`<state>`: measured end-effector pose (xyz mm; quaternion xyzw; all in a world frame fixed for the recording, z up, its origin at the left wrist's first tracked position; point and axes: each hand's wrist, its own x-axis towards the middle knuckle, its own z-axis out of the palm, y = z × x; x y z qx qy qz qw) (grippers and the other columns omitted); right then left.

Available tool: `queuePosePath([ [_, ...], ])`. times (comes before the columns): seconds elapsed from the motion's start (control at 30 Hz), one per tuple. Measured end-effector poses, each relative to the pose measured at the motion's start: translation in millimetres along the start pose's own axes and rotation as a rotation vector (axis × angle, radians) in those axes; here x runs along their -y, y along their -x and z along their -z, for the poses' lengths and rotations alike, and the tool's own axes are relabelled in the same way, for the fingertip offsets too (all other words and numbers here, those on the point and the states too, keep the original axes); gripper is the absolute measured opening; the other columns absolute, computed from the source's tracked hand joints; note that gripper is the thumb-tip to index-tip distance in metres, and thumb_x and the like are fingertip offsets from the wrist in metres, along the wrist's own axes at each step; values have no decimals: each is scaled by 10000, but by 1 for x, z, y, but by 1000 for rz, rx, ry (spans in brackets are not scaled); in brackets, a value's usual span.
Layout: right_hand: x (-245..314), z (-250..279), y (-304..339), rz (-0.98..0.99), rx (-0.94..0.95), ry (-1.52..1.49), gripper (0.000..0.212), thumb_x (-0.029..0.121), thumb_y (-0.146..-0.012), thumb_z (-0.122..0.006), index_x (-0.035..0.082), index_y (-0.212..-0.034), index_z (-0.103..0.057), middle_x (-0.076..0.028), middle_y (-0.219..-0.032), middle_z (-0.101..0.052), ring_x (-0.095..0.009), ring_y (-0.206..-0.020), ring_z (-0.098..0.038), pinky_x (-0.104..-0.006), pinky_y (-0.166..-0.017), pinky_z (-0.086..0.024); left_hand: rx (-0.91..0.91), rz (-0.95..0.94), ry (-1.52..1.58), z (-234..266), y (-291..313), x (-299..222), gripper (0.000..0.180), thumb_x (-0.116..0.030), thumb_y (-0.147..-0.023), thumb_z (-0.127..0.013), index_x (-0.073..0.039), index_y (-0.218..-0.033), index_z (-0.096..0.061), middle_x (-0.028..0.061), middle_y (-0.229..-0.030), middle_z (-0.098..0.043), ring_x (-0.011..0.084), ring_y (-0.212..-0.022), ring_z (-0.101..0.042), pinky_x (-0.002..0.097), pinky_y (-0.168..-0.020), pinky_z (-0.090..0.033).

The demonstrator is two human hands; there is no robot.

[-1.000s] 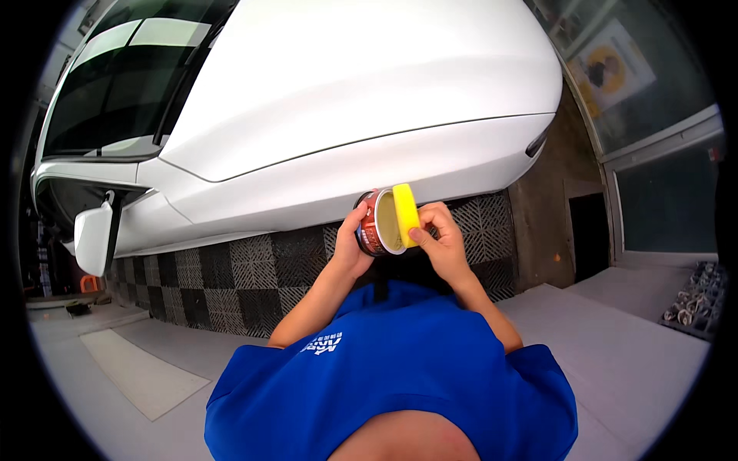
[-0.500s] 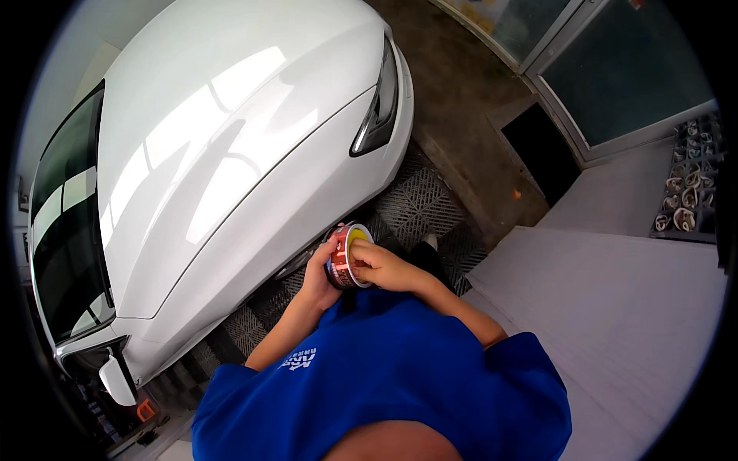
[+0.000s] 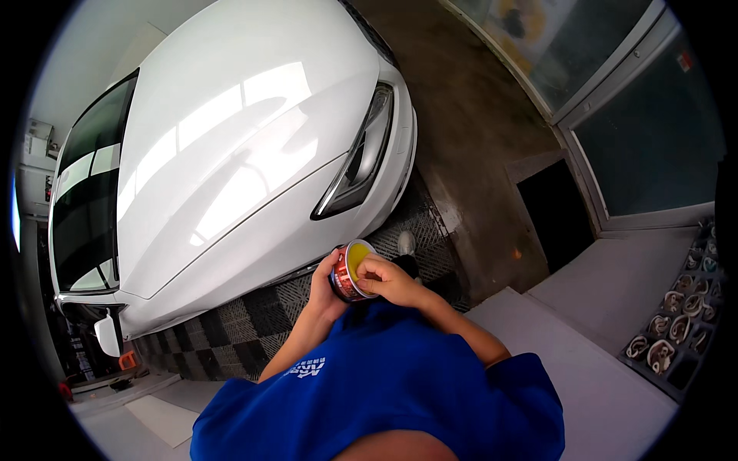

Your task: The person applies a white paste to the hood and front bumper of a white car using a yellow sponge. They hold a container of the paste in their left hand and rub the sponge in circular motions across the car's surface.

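From the head view, the person in a blue short-sleeved shirt [image 3: 384, 384] stands close to the front corner of a glossy white car [image 3: 231, 154], whose bonnet mirrors bright patches of light. Under the car lies a floor of dark grey ribbed tiles [image 3: 254, 323], meeting a stained brown concrete floor [image 3: 477, 154] that runs toward tall glass doors in pale frames [image 3: 646, 131]. A light grey raised step [image 3: 584, 330] sits to the right, with a rack of coiled items [image 3: 676, 323] at its edge.

The left hand [image 3: 327, 280] holds a small round red tin [image 3: 350, 273] in front of the chest, fingers curled around its wall. The right hand [image 3: 392, 280] rests on the tin's open top, fingers bent down onto the yellow contents [image 3: 357, 257]; whether they pinch anything, I cannot tell.
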<state>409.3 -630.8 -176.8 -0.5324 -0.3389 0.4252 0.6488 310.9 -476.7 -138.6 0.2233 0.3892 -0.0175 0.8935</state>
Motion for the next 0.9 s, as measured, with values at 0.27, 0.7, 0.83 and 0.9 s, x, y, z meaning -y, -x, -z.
queuePosePath([
  [0.27, 21, 124, -15, 42, -260, 145, 131, 148, -981, -661, 48, -970, -576, -17, -972, -468, -114, -880, -485, -259, -803, -422, 162, 66, 61, -103, -102, -3, 425, -413, -993, -561, -59, -1220, -621, 149, -1156, -696, 309, -1051, -683, 473, -931, -556],
  [0.7, 49, 379, -121, -6, -406, -634, 112, 168, -1042, -594, 58, -1061, -590, -5, -1030, -602, -93, -968, -550, -260, -912, -440, -48, -243, 412, -203, -217, 5, 564, -487, -979, -534, -59, -1344, -584, 167, -1367, -613, 372, -1268, -573, 585, -1068, -447],
  [0.83, -13, 459, -246, -4, -369, -136, 151, 172, -1006, -647, 27, -991, -608, -36, -1045, -516, -121, -906, -514, -280, -876, -437, -281, -475, 684, -230, -224, 43, 629, -555, -999, -388, -107, -1414, -541, 155, -1456, -546, 420, -1331, -504, 693, -1052, -398],
  [0.9, -37, 470, -313, 51, -346, 73, 184, 233, -978, -696, 66, -1004, -623, -54, -1059, -499, -145, -927, -503, -278, -890, -424, -238, -583, 676, -246, -224, 66, 662, -543, -1007, -368, -91, -1478, -476, 161, -1520, -490, 411, -1364, -485, 697, -1084, -369],
])
